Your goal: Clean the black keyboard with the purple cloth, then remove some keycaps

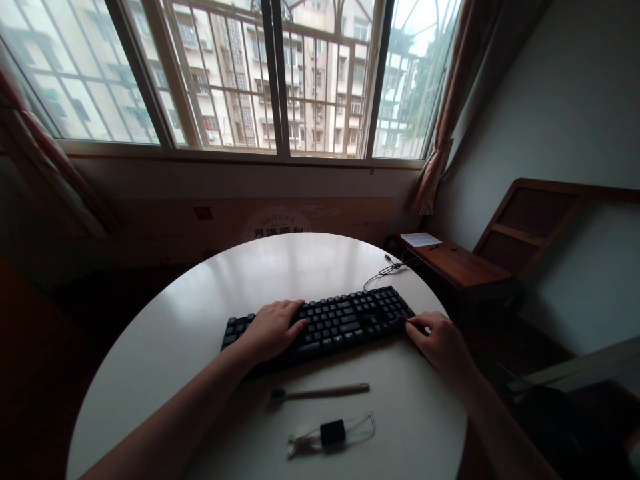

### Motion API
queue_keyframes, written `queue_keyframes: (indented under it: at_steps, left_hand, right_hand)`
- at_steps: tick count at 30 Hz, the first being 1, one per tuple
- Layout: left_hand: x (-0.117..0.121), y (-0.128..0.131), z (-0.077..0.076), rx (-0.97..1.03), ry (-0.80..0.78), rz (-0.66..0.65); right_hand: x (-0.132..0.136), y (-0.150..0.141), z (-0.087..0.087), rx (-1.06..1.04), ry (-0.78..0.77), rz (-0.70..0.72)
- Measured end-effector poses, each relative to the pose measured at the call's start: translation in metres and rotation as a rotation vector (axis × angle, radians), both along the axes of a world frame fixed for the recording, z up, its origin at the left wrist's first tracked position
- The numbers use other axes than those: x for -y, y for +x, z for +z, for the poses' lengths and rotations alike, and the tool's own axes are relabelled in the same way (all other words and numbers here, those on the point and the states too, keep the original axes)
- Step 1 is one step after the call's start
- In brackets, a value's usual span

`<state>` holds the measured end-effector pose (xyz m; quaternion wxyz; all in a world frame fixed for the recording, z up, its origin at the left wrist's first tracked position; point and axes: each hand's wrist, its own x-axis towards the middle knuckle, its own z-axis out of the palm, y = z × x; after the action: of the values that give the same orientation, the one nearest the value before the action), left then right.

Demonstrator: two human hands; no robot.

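A black keyboard (345, 319) lies across the middle of a round white table (200, 320). My left hand (273, 330) rests palm down on the keyboard's left part, fingers stretched flat over the keys. My right hand (440, 343) is at the keyboard's right end, fingers curled against its edge and touching it. In front of the keyboard lie a thin brush with a wooden handle (320, 393) and a wire key puller with a black grip (333, 433).
The keyboard's cable (390, 270) trails off the table's far right edge. A low wooden bench (457, 263) with a sheet of paper (421, 239) stands to the right by the wall. A barred window (275, 80) and curtains are behind.
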<state>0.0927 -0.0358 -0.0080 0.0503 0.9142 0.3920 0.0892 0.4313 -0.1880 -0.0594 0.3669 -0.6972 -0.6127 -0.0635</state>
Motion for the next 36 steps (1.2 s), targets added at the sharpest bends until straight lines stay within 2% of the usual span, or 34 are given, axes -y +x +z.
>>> queue_keyframes:
  at_steps: [2,8,12,14,16,20,22,24,29,36]
  left_hand:
    - [0.0,0.0,-0.001,0.0,-0.002,-0.001]
    - [0.0,0.0,0.001,-0.007,-0.003,0.002]
    - [0.0,0.0,0.001,-0.012,-0.006,0.006]
    - [0.001,0.0,0.002,-0.016,-0.01,0.01]
    - [0.002,0.0,0.003,-0.018,-0.013,0.011]
    - [0.002,0.0,0.004,-0.019,-0.011,0.01]
    - [0.002,0.0,0.004,-0.015,-0.011,0.005]
    - [0.002,0.0,0.003,-0.008,-0.01,0.002]
    - [0.001,-0.001,0.003,-0.009,-0.011,0.005]
    - [0.001,0.001,0.003,-0.001,-0.015,0.003]
  right_hand:
    - [0.0,0.001,0.0,-0.003,-0.001,0.016]
    - [0.003,-0.01,0.005,-0.036,-0.063,0.269]
    - [0.004,-0.014,0.009,-0.013,-0.032,0.295]
    - [0.004,-0.011,0.009,-0.045,0.042,0.244]
    - [0.005,-0.005,0.007,-0.145,0.146,0.132]
    - [0.009,0.01,0.003,-0.568,0.303,-0.178]
    - [0.009,0.014,0.004,-0.699,0.344,-0.253]
    - [0.008,0.015,0.006,-0.658,0.313,-0.244]
    - [-0.001,0.009,0.003,-0.266,0.098,-0.074]
    - [-0.001,0.005,0.0,-0.076,0.014,-0.098]
